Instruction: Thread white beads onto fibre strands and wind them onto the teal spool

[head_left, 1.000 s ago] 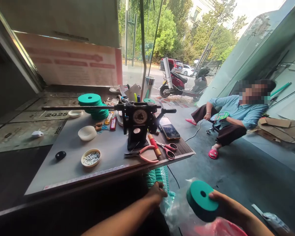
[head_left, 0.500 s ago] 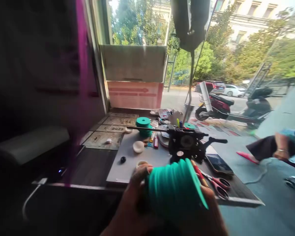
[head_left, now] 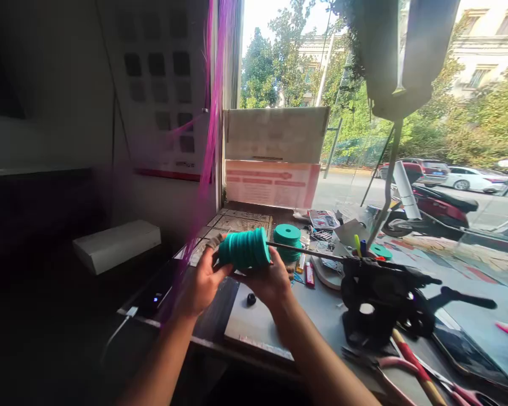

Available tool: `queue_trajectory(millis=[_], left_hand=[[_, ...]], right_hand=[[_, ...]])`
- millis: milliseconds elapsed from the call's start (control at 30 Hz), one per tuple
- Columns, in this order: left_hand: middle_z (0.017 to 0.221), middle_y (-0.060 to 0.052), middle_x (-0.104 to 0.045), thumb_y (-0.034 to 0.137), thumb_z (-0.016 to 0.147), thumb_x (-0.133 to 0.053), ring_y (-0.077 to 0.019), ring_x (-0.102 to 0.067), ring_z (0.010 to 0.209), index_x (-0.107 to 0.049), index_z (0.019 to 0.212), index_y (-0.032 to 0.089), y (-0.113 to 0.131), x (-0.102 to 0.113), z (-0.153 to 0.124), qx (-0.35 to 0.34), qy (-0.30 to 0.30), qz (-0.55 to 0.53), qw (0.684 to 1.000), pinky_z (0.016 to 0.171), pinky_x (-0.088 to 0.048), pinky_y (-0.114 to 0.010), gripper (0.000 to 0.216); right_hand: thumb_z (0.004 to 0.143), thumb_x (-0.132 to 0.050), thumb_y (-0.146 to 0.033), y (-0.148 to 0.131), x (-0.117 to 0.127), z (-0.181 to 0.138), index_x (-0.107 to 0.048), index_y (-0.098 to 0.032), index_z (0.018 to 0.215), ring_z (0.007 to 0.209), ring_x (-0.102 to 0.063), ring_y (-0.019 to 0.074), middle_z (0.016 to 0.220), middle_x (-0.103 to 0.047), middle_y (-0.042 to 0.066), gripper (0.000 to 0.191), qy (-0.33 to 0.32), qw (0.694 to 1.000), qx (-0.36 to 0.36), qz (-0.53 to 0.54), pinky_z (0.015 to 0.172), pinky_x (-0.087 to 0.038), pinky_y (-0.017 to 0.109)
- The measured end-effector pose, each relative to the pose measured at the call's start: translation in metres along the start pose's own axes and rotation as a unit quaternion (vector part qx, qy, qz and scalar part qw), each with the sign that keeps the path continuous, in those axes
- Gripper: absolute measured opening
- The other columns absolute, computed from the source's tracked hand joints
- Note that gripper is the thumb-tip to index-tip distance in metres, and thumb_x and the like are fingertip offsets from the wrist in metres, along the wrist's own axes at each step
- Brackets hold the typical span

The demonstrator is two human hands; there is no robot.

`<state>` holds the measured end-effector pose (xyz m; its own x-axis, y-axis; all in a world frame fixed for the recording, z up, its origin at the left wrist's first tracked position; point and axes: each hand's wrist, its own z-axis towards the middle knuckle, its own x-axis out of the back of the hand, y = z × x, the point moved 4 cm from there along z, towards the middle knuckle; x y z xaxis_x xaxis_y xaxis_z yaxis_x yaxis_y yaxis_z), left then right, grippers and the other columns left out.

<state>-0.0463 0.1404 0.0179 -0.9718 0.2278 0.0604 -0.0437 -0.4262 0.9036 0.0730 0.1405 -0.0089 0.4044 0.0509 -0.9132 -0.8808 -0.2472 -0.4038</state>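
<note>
Between both my hands is a teal stack of ridged spools (head_left: 243, 248), lying on its side. My left hand (head_left: 205, 279) grips its left end, fingers wrapped round it. My right hand (head_left: 271, 279) holds the right end from below and behind. A thin dark rod (head_left: 309, 250) runs from a black hand-cranked machine (head_left: 385, 299) to the right end of the stack; whether it enters the stack's hole I cannot tell. Behind my right hand stand more teal spools (head_left: 288, 232), piled upright. A small black cap (head_left: 251, 299) lies on the white board (head_left: 254, 324) below my hands.
Pliers (head_left: 389, 366), scissors (head_left: 457, 389), a red-and-tan handled tool (head_left: 419, 366) and a phone (head_left: 474, 352) lie at the right. Purple strands (head_left: 211, 129) hang at the left. A white box (head_left: 118, 245) sits left of the table.
My hands have carried the teal stack forward and left, away from me, up to the rod's end. The stack has turned sideways, and the view has swung left.
</note>
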Motion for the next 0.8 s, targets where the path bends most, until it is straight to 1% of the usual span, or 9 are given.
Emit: queue_trajectory(millis=[167, 267, 333, 433, 567, 633, 700, 767, 800], left_hand=[[0.132, -0.006, -0.044, 0.009, 0.073, -0.054, -0.0227, -0.034, 0.127, -0.041, 0.126, 0.02, 0.02, -0.03, 0.016, -0.089, -0.035, 0.092, 0.991, 0.109, -0.022, -0.039, 0.055], [0.132, -0.004, -0.045, 0.004, 0.071, -0.052, -0.0218, -0.033, 0.128, -0.044, 0.124, 0.022, 0.026, -0.051, 0.02, -0.145, -0.046, 0.149, 0.977, 0.11, -0.02, -0.038, 0.057], [0.134, -0.004, -0.043, 0.003, 0.073, -0.048, -0.0213, -0.032, 0.128, -0.04, 0.127, 0.022, 0.025, -0.06, 0.02, -0.153, -0.037, 0.172, 0.972, 0.11, -0.021, -0.039, 0.059], [0.139, -0.006, -0.036, 0.003, 0.076, -0.042, -0.0215, -0.025, 0.132, -0.033, 0.132, 0.021, 0.019, -0.07, 0.017, -0.16, -0.011, 0.192, 0.968, 0.111, -0.018, -0.04, 0.059], [0.144, -0.006, -0.025, 0.001, 0.077, -0.037, -0.022, -0.014, 0.135, -0.025, 0.135, 0.022, 0.013, -0.081, 0.007, -0.174, -0.004, 0.203, 0.964, 0.111, -0.014, -0.044, 0.063], [0.146, -0.007, -0.02, 0.003, 0.078, -0.039, -0.0226, -0.01, 0.136, -0.023, 0.136, 0.022, 0.012, -0.084, 0.003, -0.155, -0.009, 0.19, 0.97, 0.111, -0.012, -0.044, 0.064], [0.147, -0.005, -0.018, 0.007, 0.078, -0.042, -0.0232, -0.007, 0.136, -0.024, 0.136, 0.023, 0.011, -0.085, 0.001, -0.123, -0.021, 0.155, 0.98, 0.112, -0.009, -0.043, 0.063], [0.147, -0.002, -0.02, 0.01, 0.08, -0.044, -0.0229, -0.009, 0.136, -0.029, 0.134, 0.025, 0.014, -0.084, -0.001, -0.107, -0.048, 0.116, 0.986, 0.112, -0.008, -0.042, 0.058], [0.146, -0.001, -0.022, 0.011, 0.08, -0.043, -0.0223, -0.01, 0.136, -0.031, 0.134, 0.026, 0.016, -0.084, -0.002, -0.111, -0.063, 0.106, 0.986, 0.112, -0.009, -0.041, 0.056]], right_hand=[[0.082, -0.033, -0.038, -0.023, -0.004, -0.004, -0.062, -0.024, 0.087, 0.099, -0.056, 0.0212, 0.089, -0.069, 0.001, 0.033, -0.053, 0.995, 0.081, 0.033, 0.09, -0.038, 0.048], [0.084, -0.032, -0.037, -0.035, -0.003, -0.016, -0.062, -0.024, 0.091, 0.101, -0.055, 0.0192, 0.095, -0.068, 0.0, 0.033, -0.056, 0.989, 0.129, 0.039, 0.091, -0.038, 0.045], [0.085, -0.03, -0.04, -0.037, 0.002, -0.026, -0.062, -0.025, 0.088, 0.099, -0.056, 0.019, 0.095, -0.067, 0.001, 0.035, -0.044, 0.988, 0.141, 0.036, 0.09, -0.039, 0.044], [0.083, -0.03, -0.052, -0.027, 0.016, -0.041, -0.06, -0.023, 0.078, 0.095, -0.057, 0.0202, 0.092, -0.066, 0.004, 0.042, 0.003, 0.995, 0.096, 0.027, 0.087, -0.041, 0.043], [0.081, -0.037, -0.054, -0.002, 0.037, -0.064, -0.058, -0.021, 0.085, 0.086, -0.06, 0.0163, 0.09, -0.064, 0.004, 0.039, 0.096, 0.995, 0.038, -0.012, 0.083, -0.042, 0.037], [0.076, -0.048, -0.052, 0.009, 0.037, -0.08, -0.059, -0.022, 0.087, 0.077, -0.059, 0.0146, 0.086, -0.063, 0.002, 0.034, 0.104, 0.992, 0.029, -0.062, 0.077, -0.044, 0.034], [0.071, -0.057, -0.051, 0.014, 0.027, -0.101, -0.06, -0.022, 0.09, 0.07, -0.058, 0.0139, 0.086, -0.063, 0.001, 0.034, 0.082, 0.984, 0.028, -0.154, 0.07, -0.045, 0.032], [0.07, -0.06, -0.048, 0.008, 0.013, -0.125, -0.06, -0.024, 0.097, 0.072, -0.057, 0.0147, 0.092, -0.062, 0.002, 0.036, 0.051, 0.951, 0.059, -0.298, 0.069, -0.044, 0.031], [0.071, -0.061, -0.046, -0.001, 0.005, -0.137, -0.06, -0.024, 0.099, 0.075, -0.056, 0.0157, 0.094, -0.062, 0.003, 0.036, 0.043, 0.917, 0.093, -0.385, 0.072, -0.043, 0.032]])
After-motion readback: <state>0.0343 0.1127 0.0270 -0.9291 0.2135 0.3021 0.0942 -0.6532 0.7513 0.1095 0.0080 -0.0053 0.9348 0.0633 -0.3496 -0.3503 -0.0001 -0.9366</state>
